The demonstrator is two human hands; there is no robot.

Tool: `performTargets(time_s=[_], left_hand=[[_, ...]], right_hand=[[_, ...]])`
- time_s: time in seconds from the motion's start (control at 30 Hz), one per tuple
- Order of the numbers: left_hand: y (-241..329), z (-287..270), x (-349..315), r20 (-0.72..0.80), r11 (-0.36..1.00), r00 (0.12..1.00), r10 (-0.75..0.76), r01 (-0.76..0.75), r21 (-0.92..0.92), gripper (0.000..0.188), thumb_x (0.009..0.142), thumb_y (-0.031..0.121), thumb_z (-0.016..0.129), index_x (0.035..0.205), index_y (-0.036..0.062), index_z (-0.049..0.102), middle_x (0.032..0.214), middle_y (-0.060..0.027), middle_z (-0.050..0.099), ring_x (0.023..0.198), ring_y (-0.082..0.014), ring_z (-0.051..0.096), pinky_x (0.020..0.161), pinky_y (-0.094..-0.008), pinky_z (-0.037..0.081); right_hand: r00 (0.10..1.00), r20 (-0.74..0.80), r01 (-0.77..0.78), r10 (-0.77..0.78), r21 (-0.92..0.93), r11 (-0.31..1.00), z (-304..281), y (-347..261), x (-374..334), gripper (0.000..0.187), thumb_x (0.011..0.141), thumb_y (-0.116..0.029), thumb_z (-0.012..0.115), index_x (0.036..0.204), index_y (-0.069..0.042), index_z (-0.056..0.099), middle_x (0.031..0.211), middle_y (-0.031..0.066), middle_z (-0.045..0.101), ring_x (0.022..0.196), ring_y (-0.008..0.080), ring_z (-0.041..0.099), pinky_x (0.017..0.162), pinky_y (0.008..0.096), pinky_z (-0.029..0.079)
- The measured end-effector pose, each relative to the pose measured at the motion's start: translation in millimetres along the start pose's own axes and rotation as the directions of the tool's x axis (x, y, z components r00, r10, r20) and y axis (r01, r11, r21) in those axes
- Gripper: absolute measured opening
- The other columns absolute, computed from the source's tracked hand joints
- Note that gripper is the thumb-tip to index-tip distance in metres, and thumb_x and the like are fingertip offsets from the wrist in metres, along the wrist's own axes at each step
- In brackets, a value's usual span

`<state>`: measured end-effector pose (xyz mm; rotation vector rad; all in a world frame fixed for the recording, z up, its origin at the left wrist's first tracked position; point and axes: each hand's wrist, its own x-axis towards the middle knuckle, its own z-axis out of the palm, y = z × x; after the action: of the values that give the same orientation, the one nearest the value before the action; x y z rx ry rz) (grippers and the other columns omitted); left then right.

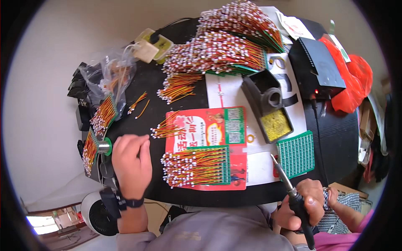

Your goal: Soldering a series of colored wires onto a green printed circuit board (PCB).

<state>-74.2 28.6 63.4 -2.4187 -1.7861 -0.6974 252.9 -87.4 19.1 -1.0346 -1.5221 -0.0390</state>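
Observation:
My right hand (309, 203) is closed around a soldering iron (298, 207), its metal tip pointing up and away beside a stack of bare green circuit boards (295, 154). At the left, my left hand (132, 161) is closed next to a solder wire spool (104, 146); whatever its curled fingers hold is hidden. Between the hands lies a green circuit board panel (226, 165) with rows of red and yellow wires (188, 167) ending in white connectors. It rests on a red printed sheet (240, 144). Several loose wires (167, 126) lie on that sheet's far left corner.
A soldering iron stand (264, 94) with yellow sponge (276, 125) stands beyond the boards, near a black soldering station (316, 69). Wired panels (217, 50) are heaped at the back. Clear plastic bags (111, 75) lie left. Another person's arm (347, 213) shows at right.

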Motion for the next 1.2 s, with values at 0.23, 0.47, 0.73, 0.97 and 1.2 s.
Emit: performTargets(time_s=[0.23,0.47,0.73,0.97,1.2], left_hand=[[-34.7,39.1,23.0,0.184,0.904,0.951,-0.248,0.296,-0.31,0.013,0.081,0.0,0.072,0.094,-0.0015,0.073,0.088,-0.0136,0.067,0.08,-0.0303,0.064,0.074,-0.0378,0.051],[-46.0,61.3,22.2,0.185,0.918,0.962,-0.2,0.25,-0.309,0.006,0.082,0.0,0.071,0.087,-0.0003,0.071,0.087,-0.0135,0.066,0.084,-0.0335,0.064,0.077,-0.0408,0.051],[-53.2,58.4,17.1,0.2,0.931,0.967,-0.156,0.211,-0.296,0.008,0.084,-0.004,0.067,0.091,-0.0005,0.064,0.084,-0.0099,0.063,0.07,-0.0212,0.061,0.064,-0.0318,0.048],[-50.3,57.2,21.7,0.201,0.91,0.966,-0.166,0.228,-0.346,0.023,0.084,-0.007,0.066,0.105,0.0014,0.066,0.085,-0.0078,0.064,0.074,-0.02,0.061,0.067,-0.0304,0.048],[-54.6,54.2,19.9,0.192,0.94,0.981,-0.034,0.096,-0.327,0.026,0.087,-0.009,0.059,0.11,-0.0003,0.066,0.09,-0.01,0.061,0.077,-0.0206,0.059,0.07,-0.0311,0.048]], right_hand=[[0.96,0.276,0.047,-0.044,-0.004,0.999,27.0,-1.9,2.1,0.061,0.094,-0.044,0.069,0.131,-0.003,0.043,0.085,0.0122,0.056,0.066,0.0254,0.056,0.056,0.0368,0.049],[0.96,0.28,0.067,-0.013,-0.184,0.981,36.5,0.8,-6.4,0.043,0.103,-0.036,0.055,0.127,-0.003,0.042,0.085,0.0142,0.055,0.065,0.0263,0.056,0.055,0.0369,0.048],[0.966,0.257,0.099,-0.035,-0.242,0.965,46.4,3.8,-10.0,0.047,0.109,-0.046,0.035,0.13,-0.005,0.043,0.088,0.0134,0.051,0.064,0.0228,0.051,0.051,0.0325,0.044],[0.979,0.197,0.088,-0.043,-0.224,0.971,50.1,2.5,-9.6,0.046,0.105,-0.044,0.05,0.122,-0.002,0.046,0.078,0.0134,0.054,0.059,0.0253,0.054,0.05,0.0343,0.044],[0.971,0.237,0.078,-0.018,-0.246,0.966,44.9,3.8,-8.8,0.048,0.105,-0.046,0.046,0.125,-0.003,0.044,0.078,0.0126,0.053,0.059,0.0242,0.054,0.05,0.034,0.044]])
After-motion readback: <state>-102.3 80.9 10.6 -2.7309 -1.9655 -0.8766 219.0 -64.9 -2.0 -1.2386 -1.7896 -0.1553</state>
